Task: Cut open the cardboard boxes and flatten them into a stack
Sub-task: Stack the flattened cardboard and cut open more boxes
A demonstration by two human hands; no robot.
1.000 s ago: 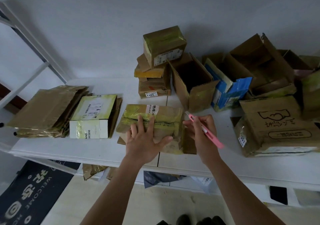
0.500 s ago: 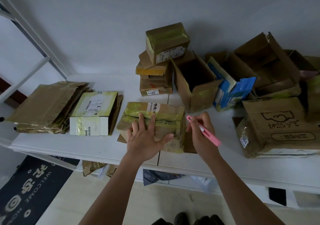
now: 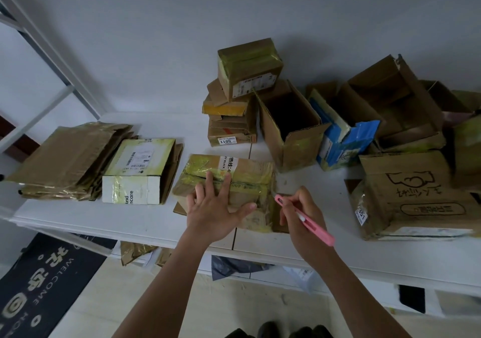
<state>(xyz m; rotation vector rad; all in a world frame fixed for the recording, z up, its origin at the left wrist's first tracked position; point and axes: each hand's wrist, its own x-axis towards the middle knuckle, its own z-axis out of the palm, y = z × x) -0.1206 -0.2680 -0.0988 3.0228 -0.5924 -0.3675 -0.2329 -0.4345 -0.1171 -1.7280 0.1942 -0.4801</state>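
Left hand point(image 3: 216, 214) presses spread on the box point(image 3: 229, 181); right hand point(image 3: 303, 214) pinches the cutter point(image 3: 304, 219) beside it. A slip could nick the left thumb.

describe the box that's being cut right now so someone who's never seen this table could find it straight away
On the white table, look at the near edge in the middle, between the flattened stack on the left and the open boxes on the right. The taped box lies under the left hand, with the pink cutter at its right end. Alone among its neighbours, it is sealed with yellowish tape and held down.
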